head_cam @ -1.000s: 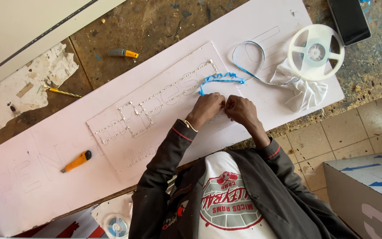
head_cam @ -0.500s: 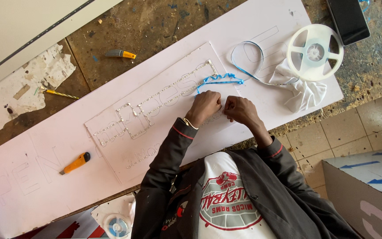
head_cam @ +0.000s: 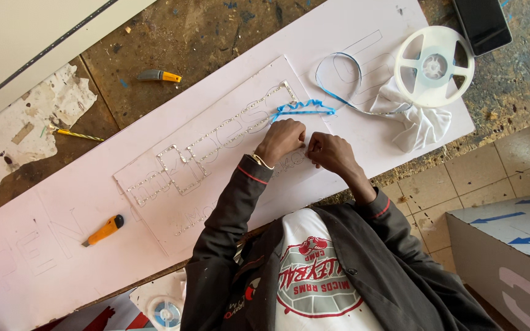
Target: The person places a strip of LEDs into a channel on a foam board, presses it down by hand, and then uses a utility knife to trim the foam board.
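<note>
My left hand [head_cam: 282, 140] and my right hand [head_cam: 328, 151] meet fingertip to fingertip on a smaller white panel [head_cam: 173, 202] with cut letter outlines. A thin beaded strip [head_cam: 216, 136] lines these outlines. Both hands pinch the strip where they meet. A crinkled blue tape [head_cam: 302, 106] rises from beside my left hand's knuckles. It runs on as a loop [head_cam: 332, 73] towards a white reel [head_cam: 435, 66] at the upper right. The panel lies on a long white board [head_cam: 44, 208] marked with drawn letters.
An orange utility knife [head_cam: 104, 230] lies on the board at the left. A second knife [head_cam: 159, 76] and a striped pencil [head_cam: 78, 133] lie on the worn table. A crumpled white wrap [head_cam: 421, 125] sits under the reel, a dark phone [head_cam: 481, 24] beyond it. A box [head_cam: 504, 245] stands on the tiled floor.
Both hands stay almost in the same spot on the panel; only the fingers shift slightly.
</note>
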